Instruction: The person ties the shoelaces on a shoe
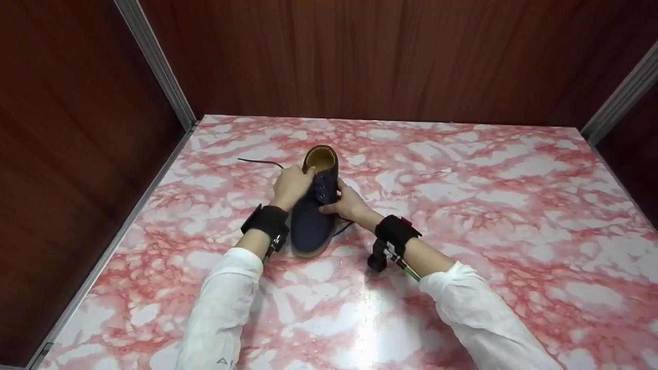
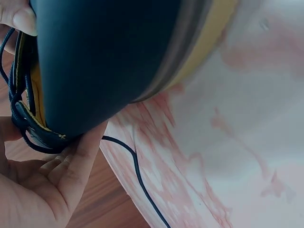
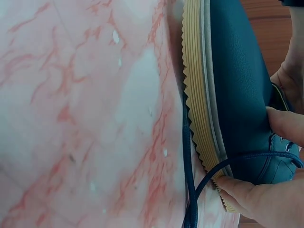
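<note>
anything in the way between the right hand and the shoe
Nothing visible blocks it: the right hand touches the shoe directly with thumb and fingers. A dark lace does cross the shoe's side, in the gap between that thumb and those fingers.

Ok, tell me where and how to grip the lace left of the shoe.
Probably pinch the lace near its tip, coming from the left: it is thin, and that end lies beyond the left hand, apart from the shoe.
</note>
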`<action>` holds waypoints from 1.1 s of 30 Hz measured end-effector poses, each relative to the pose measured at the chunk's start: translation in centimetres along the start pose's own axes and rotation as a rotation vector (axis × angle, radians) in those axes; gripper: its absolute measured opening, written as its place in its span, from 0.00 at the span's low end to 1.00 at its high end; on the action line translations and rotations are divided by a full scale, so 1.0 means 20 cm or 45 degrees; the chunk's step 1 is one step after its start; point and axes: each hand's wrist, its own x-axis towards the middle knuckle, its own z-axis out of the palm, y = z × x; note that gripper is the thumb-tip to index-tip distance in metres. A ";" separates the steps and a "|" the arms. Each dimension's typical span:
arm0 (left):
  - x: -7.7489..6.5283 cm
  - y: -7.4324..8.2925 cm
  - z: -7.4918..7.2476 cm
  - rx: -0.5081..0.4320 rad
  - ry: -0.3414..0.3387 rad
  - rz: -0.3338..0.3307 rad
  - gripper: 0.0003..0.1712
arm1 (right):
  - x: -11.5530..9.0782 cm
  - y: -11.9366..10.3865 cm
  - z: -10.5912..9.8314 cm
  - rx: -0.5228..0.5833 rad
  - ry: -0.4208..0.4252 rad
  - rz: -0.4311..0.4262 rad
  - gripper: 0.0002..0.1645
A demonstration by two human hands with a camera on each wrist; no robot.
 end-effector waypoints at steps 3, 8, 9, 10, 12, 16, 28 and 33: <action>0.00 0.01 0.00 -0.014 -0.010 -0.003 0.28 | -0.01 0.00 -0.01 0.066 -0.014 -0.013 0.54; -0.01 0.03 0.01 -0.032 -0.020 -0.009 0.26 | -0.03 0.00 -0.03 0.077 -0.038 -0.013 0.52; -0.01 0.03 0.01 -0.032 -0.022 -0.007 0.26 | -0.04 -0.01 -0.03 0.101 -0.038 -0.014 0.51; -0.01 0.03 0.01 -0.036 -0.020 0.000 0.26 | -0.05 -0.02 -0.04 0.130 -0.038 -0.014 0.52; -0.01 0.04 0.02 -0.034 -0.016 0.010 0.26 | -0.07 -0.03 -0.05 0.182 -0.039 -0.006 0.52; -0.01 0.06 0.02 -0.023 -0.015 0.024 0.27 | -0.10 -0.06 -0.07 0.270 -0.030 0.004 0.51; -0.01 0.09 0.04 -0.006 -0.019 0.047 0.29 | -0.15 -0.08 -0.11 0.272 0.030 -0.010 0.49; -0.01 0.10 0.05 -0.020 -0.020 0.053 0.28 | -0.14 -0.06 -0.12 0.261 0.027 -0.015 0.49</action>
